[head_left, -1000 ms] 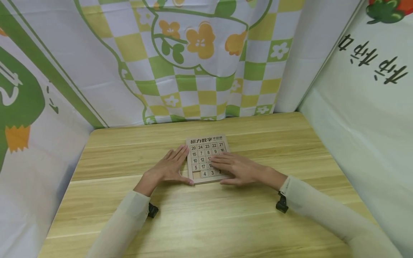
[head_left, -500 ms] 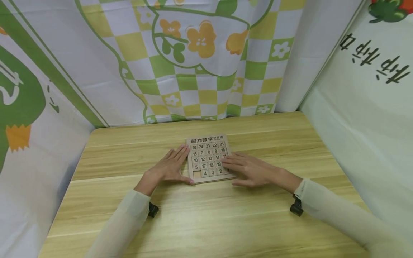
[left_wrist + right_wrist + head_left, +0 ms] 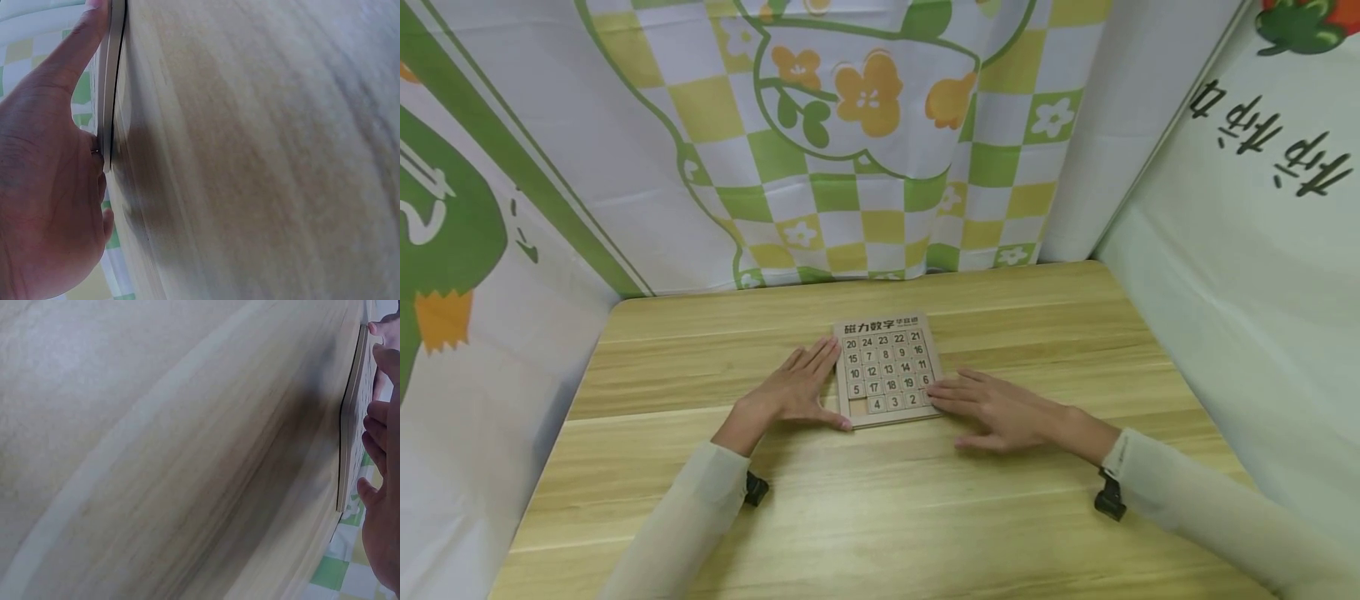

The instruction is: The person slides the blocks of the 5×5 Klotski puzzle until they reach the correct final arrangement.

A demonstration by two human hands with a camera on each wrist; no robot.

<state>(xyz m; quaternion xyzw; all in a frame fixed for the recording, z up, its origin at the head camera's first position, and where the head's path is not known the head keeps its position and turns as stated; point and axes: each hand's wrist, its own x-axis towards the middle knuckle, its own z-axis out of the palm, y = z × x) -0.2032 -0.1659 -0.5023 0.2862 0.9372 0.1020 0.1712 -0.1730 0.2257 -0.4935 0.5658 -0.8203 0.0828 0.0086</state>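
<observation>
A wooden sliding number puzzle (image 3: 891, 417) lies flat on the table, with numbered square tiles and a vacant slot at its lower left corner. My left hand (image 3: 796, 390) spans the puzzle's left edge, its fingers stretched along the side and its thumb at the bottom corner. In the left wrist view, the thumb touches the puzzle's edge (image 3: 111, 87). My right hand (image 3: 1003, 414) has its extended fingertips over the lower right tiles, hiding the last tile of the bottom row. Its thumb is apart from the puzzle, above the table. The right wrist view shows the puzzle side-on.
The wood-grain table (image 3: 850, 517) extends around the puzzle on all sides. A checkered, flowered curtain (image 3: 880, 200) hangs behind its far edge. White printed sheets (image 3: 1247, 275) stand at the left and right. Each wrist carries a small black camera (image 3: 1109, 495).
My right hand has slid right and slightly toward me across the puzzle, uncovering the middle and right-hand tiles. My left hand stays at the left edge, and the tile arrangement looks the same.
</observation>
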